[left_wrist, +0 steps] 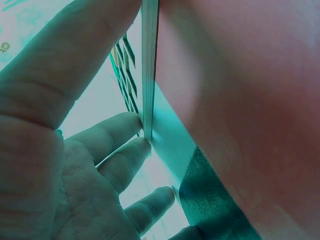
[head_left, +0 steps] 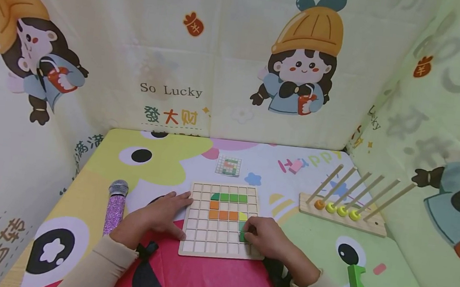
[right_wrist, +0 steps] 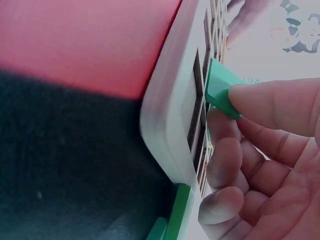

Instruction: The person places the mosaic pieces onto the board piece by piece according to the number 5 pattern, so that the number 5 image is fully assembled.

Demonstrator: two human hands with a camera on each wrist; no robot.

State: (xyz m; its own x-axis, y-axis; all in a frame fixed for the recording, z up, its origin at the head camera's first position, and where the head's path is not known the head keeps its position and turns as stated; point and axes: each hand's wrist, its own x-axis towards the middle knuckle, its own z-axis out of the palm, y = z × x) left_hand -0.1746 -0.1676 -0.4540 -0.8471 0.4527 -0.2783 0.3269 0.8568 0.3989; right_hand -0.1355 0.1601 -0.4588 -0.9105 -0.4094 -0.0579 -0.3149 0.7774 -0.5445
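Observation:
A square wooden grid board lies in front of me with green, orange and yellow tiles set in some cells. My left hand rests along the board's left edge, fingers spread. In the left wrist view, fingertips touch the board's side. My right hand is over the board's right side. Its thumb and index finger pinch a green tile, which stands tilted at the grid in the right wrist view. More green pieces lie beside the board's edge, below the right hand.
A small pattern card lies behind the board. To the right stands a wooden peg rack with beads, a pink block behind it and a green notched block in front. A purple glittery microphone lies left.

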